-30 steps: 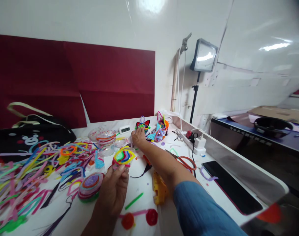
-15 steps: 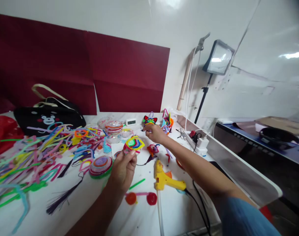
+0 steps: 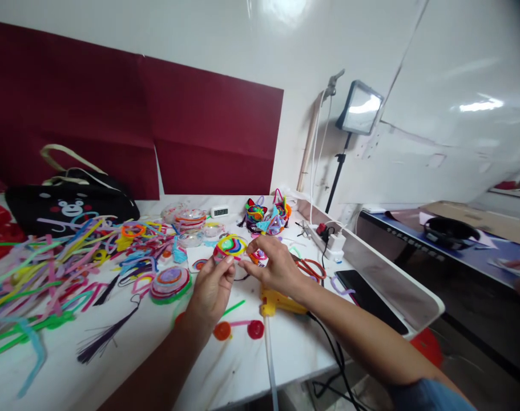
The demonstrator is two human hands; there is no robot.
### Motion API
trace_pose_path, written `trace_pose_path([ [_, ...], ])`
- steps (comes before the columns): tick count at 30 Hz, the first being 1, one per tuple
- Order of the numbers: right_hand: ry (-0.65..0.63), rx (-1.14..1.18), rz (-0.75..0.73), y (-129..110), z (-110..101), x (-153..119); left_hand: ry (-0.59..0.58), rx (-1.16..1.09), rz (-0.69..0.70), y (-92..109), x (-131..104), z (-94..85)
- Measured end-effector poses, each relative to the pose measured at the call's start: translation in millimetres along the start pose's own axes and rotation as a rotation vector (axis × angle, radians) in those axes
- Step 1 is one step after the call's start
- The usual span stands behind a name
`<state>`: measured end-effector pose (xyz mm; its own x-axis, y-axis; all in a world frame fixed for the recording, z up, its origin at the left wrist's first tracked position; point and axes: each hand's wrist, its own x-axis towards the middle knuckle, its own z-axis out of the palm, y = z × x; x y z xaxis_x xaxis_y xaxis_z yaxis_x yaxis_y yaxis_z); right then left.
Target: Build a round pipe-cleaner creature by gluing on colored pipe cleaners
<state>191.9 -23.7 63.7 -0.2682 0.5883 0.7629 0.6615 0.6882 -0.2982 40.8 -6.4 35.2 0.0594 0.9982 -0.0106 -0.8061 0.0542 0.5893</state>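
Note:
My left hand (image 3: 212,285) pinches the lower edge of a round craft piece (image 3: 231,245) with curved bands of green, blue, red and yellow. Just right of that piece is my right hand (image 3: 274,264), its thumb and fingers apart and curved toward the piece's edge, with nothing visible between them. Beneath my right hand lies a yellow glue gun (image 3: 281,301), partly covered by it. A green stick (image 3: 234,307) and a pink strip with an orange disc (image 3: 222,330) and a red disc (image 3: 255,329) rest on the white table nearer me.
Many fuzzy stems (image 3: 63,274) cover the left side. A striped round piece (image 3: 170,283) and a purple tassel (image 3: 108,337) lie nearby. Behind are a digital clock (image 3: 219,212) and colourful finished figures (image 3: 256,212). A phone (image 3: 371,301), power strip (image 3: 328,240) and cables are at right.
My right hand has come back from the figures at the rear to beside the round piece. My left hand still holds the piece. The view has shifted, showing more of the phone.

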Motion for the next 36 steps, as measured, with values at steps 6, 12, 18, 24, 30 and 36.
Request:
trace_pose_path([
  [6, -0.003, 0.04, 0.068, -2.6, -0.5, 1.3, -0.04, -0.024, 0.003, -0.3, -0.7, -0.6],
  [12, 0.011, 0.314, 0.299, -5.2, 2.1, 1.0, -0.052, -0.017, -0.009, -1.1, -0.7, -0.4],
  [18, 0.017, 0.422, 0.44, -3.2, 8.8, 0.7, -0.069, -0.001, -0.011, -1.3, -0.5, -0.7],
  [24, -0.093, 0.25, 0.419, -11.0, -6.0, -20.3, -0.035, -0.006, -0.014, -0.7, 0.7, -0.4],
  [30, -0.537, -0.297, 0.328, -19.0, -27.6, -61.8, -0.007, -0.045, -0.037, -1.2, -0.1, 0.4],
  [36, -0.848, -0.604, 0.404, -22.3, -16.1, -71.8, -0.002, -0.045, -0.046, -1.4, -1.2, 2.1],
])
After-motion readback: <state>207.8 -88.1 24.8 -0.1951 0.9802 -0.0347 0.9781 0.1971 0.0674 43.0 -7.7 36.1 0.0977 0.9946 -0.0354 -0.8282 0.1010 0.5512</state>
